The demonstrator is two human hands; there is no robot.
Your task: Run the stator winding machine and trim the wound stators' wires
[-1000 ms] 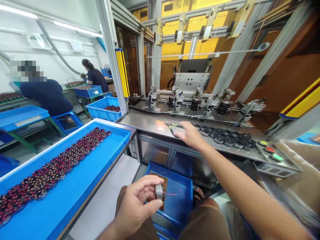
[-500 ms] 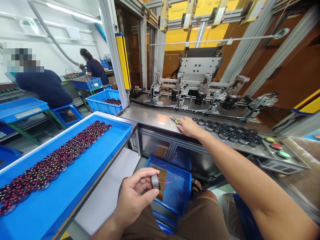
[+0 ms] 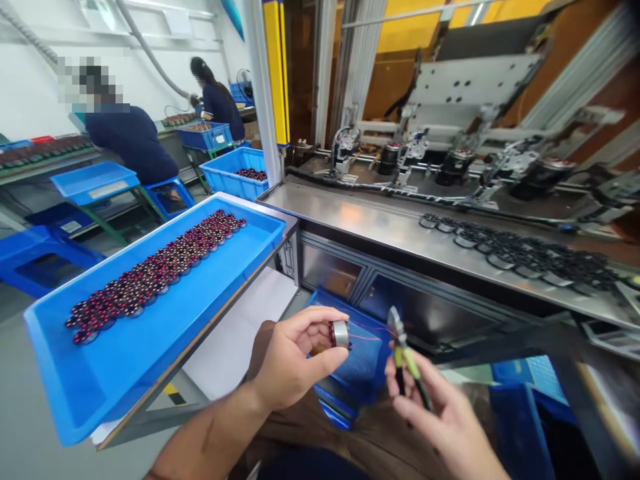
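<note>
Between thumb and fingers, my left hand (image 3: 300, 357) grips a wound motor stator (image 3: 341, 334), a short grey metal ring with dark ends. Thin pink wire ends (image 3: 369, 337) stick out of it to the right. Wrapped round the handles of a pair of wire cutters (image 3: 404, 357) is my right hand (image 3: 430, 400). The cutters have green and black handles, and their jaws point up, just right of the wires. Whether the jaws touch a wire I cannot tell. Both hands are above my lap.
A blue tray (image 3: 220, 273) on the left holds rows of wound stators (image 3: 155, 270). On the machine's metal ledge (image 3: 320, 210) lie many black-ended stators (image 3: 520, 250). Machine fixtures (image 3: 400, 153) stand behind. A blue bin (image 3: 367, 360) sits below my hands. Two people (image 3: 127, 137) sit at far benches.
My right hand has picked up the cutters from the ledge and brought them down beside the stator. My left hand still holds the stator. The view has turned left and down.
</note>
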